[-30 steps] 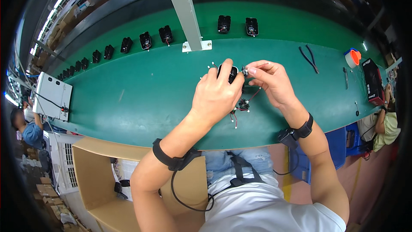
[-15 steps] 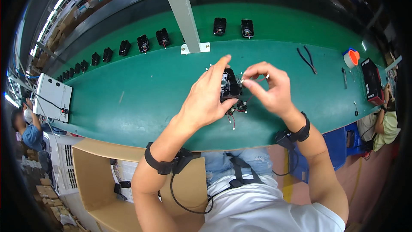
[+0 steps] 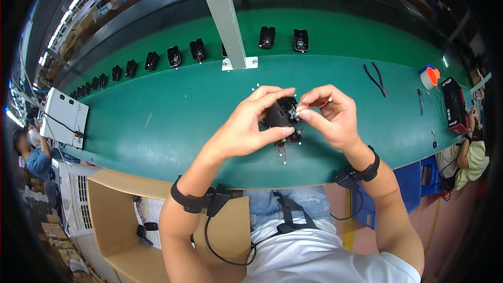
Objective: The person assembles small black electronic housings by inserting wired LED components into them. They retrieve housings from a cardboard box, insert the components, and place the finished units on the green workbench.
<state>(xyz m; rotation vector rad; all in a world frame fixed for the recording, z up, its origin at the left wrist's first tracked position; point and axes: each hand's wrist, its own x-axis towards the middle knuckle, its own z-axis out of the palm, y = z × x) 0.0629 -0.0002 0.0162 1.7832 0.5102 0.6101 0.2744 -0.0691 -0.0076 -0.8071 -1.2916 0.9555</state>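
Raised above the green bench (image 3: 157, 126), left hand (image 3: 251, 126) gripping a small black part (image 3: 280, 115), right hand (image 3: 330, 118) pinching its wire.

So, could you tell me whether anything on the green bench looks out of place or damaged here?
Nothing stands out. The left hand holds a small black part above the bench while the right hand pinches a red wire at it. The black parts on the belt sit in a row, and the pliers lie flat.

Bare green bench (image 3: 157, 120) left of hands. Grey post (image 3: 225, 18) stands just behind; black parts (image 3: 173, 56) line far edge; pliers (image 3: 376, 77) lie right.
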